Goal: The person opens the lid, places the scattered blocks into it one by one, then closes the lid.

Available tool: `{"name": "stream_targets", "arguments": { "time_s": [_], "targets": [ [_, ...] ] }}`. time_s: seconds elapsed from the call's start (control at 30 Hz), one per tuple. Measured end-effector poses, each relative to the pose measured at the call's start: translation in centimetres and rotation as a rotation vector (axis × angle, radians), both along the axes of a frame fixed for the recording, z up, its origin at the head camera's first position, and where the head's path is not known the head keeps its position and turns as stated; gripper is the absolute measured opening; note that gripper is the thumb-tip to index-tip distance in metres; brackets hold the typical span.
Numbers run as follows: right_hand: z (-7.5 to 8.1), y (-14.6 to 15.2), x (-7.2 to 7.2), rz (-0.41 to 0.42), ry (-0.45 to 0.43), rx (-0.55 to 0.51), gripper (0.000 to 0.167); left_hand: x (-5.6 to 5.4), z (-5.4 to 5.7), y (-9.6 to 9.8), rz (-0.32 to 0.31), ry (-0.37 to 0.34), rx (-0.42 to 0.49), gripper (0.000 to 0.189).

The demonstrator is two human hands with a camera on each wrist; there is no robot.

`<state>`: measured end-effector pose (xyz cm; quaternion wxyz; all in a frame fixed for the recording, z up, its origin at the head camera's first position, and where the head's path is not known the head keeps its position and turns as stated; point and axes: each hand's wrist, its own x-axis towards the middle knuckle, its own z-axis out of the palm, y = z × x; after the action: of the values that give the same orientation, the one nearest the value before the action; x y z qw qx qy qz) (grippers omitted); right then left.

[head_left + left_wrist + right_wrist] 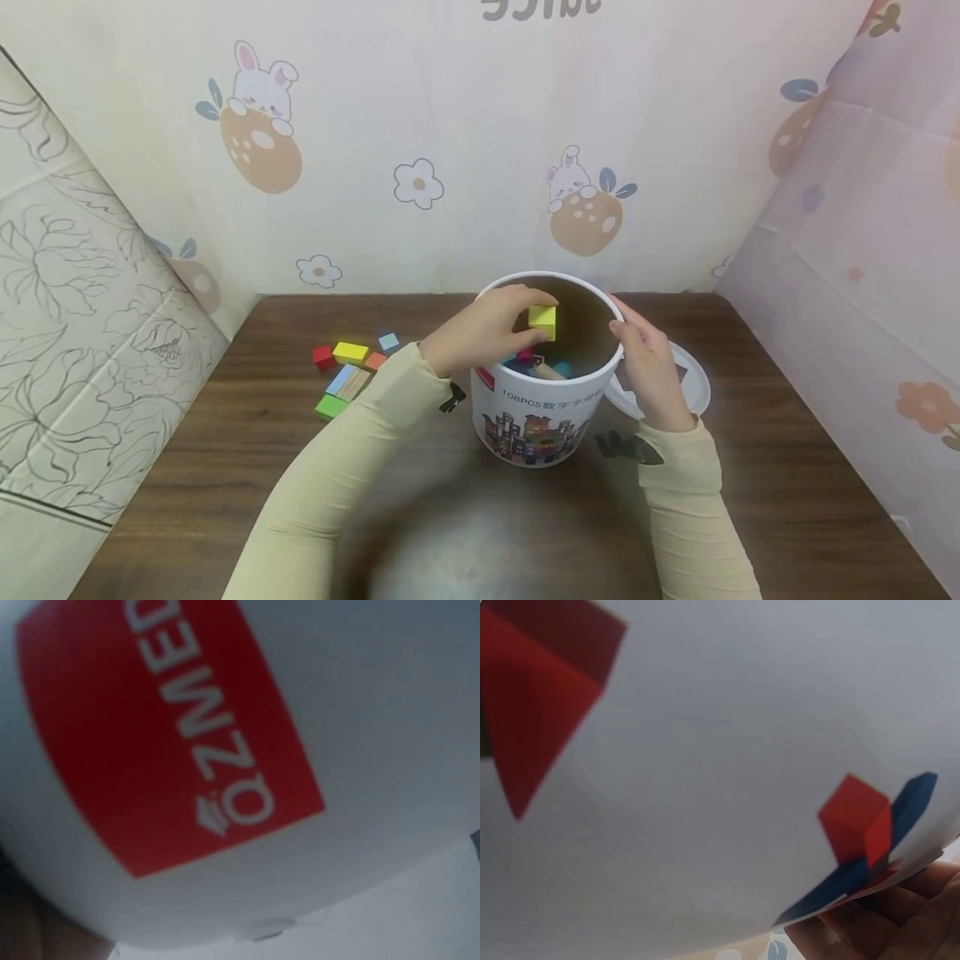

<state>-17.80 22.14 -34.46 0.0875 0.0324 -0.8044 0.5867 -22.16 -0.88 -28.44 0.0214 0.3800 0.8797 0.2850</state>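
A white round bucket [536, 425] with printed building pictures stands upright on the table. Over its opening, my left hand [495, 325] pinches a yellow block [542, 322] between thumb and fingers. My right hand [648, 367] grips the bucket's right rim, thumb at the edge and fingers along the outer wall; in the right wrist view those fingers [885, 922] lie against the wall. Several blocks, among them a wooden-coloured block [550, 372], lie inside the bucket, partly hidden by its front rim. Only the bucket's red label [172, 742] and wall fill the left wrist view.
Left of the bucket, several loose blocks lie on the dark wooden table [225, 483], including a red block [324, 358], a yellow block [350, 352] and a green block [331, 407]. A white lid [697, 387] lies right of the bucket, partly behind the right hand. A patterned curtain [480, 225] hangs behind.
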Motion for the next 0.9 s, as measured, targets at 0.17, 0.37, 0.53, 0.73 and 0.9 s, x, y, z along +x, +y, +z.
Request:
{"name": "stream_targets", "arguments": {
  "time_s": [0.17, 0.37, 0.53, 0.73, 0.9],
  "targets": [
    [0.0, 0.0, 0.0, 0.011, 0.001, -0.013, 0.047, -0.8, 0.2, 1.0, -0.017, 0.026, -0.124, 0.042],
    [0.0, 0.0, 0.1, 0.005, 0.012, -0.010, 0.047, -1.3, 0.2, 1.6, -0.044, -0.008, -0.250, 0.040],
    [0.0, 0.0, 0.1, 0.000, 0.005, -0.012, 0.047, -1.3, 0.2, 1.6, -0.053, -0.022, -0.282, 0.041],
    [0.0, -0.1, 0.1, -0.001, 0.003, -0.031, 0.046, -1.2, 0.2, 1.4, -0.040, -0.041, -0.246, 0.046],
    [0.0, -0.2, 0.1, -0.006, 0.002, -0.030, 0.047, -0.8, 0.0, 1.0, -0.016, 0.014, -0.121, 0.043]
  ]
}}
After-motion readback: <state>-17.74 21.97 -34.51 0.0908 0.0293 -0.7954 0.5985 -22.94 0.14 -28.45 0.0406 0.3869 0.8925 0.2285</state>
